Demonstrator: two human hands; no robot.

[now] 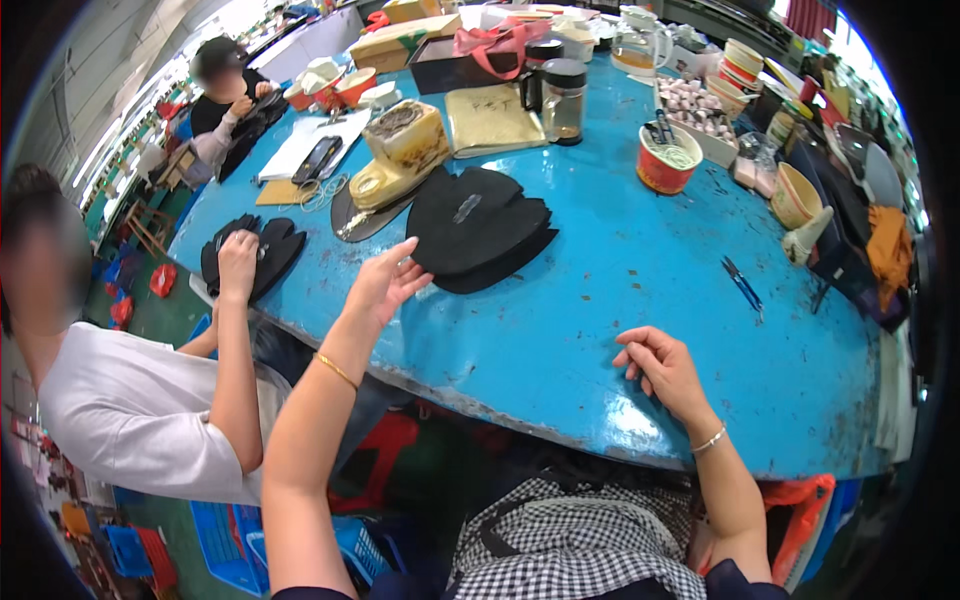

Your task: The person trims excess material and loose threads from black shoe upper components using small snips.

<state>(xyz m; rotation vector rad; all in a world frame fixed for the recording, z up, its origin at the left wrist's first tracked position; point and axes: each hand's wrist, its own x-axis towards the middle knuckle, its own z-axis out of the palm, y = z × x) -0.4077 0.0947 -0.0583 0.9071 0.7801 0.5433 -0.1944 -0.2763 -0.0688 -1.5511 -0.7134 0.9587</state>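
My left hand (385,283) is open, its fingers spread at the left edge of a stack of black, flat cut pieces (485,235). The stack has rounded, notched outlines and a small pale mark on top. I cannot tell whether the fingertips touch it. Over the blue table (560,350), my right hand (663,372) hovers or rests near the front edge, its fingers loosely bent and apart, with nothing seen in them. Thread snips (742,288) with dark blue handles lie beyond it to the right.
At left, a seated co-worker handles more black pieces (265,250). Behind my stack stands a worn yellowish block (405,140) on a dark flat piece. Farther back are a lidded jar (563,105), a brown envelope (490,120) and a red tub (668,165). Bins crowd the right edge.
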